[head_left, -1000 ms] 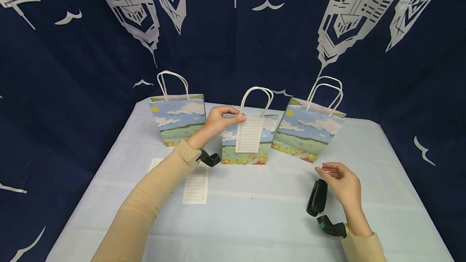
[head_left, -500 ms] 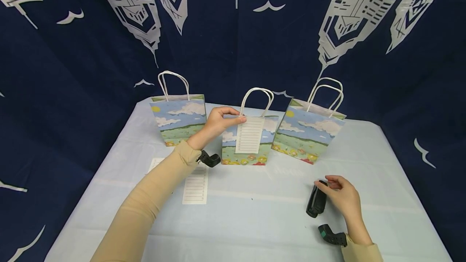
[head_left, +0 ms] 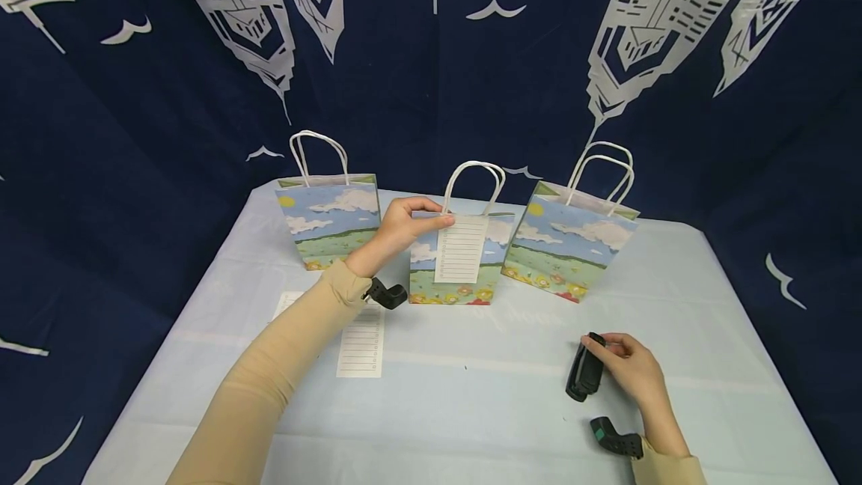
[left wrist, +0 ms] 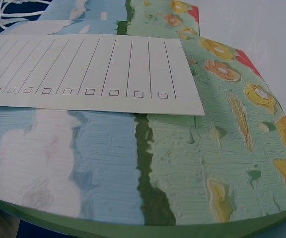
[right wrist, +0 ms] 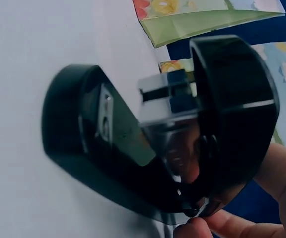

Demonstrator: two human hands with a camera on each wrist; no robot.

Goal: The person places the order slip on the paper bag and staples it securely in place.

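In the head view my left hand (head_left: 402,224) pinches the top of a lined checklist slip (head_left: 461,249) at the upper edge of the middle paper gift bag (head_left: 423,283). The slip lies over the bag's painted front, its row of small boxes showing in the left wrist view, where my left fingers are hidden. On the right, my right hand (head_left: 636,373) has its thumb and fingers round the far end of a black stapler (head_left: 584,374). Up close in the right wrist view, the stapler (right wrist: 237,109) gapes wide, with my fingertips (right wrist: 195,229) at its hinge end.
One more gift bag (head_left: 337,224) stands at the back left and another (head_left: 569,245) at the back right, both with white handles. A lined slip (head_left: 360,346) lies on the white table, and a second one (head_left: 288,299) is partly covered by my left sleeve (head_left: 279,365).
My right hand has come down from above the stapler and taken hold of its far end. The left hand, slip and bags stay where they were.
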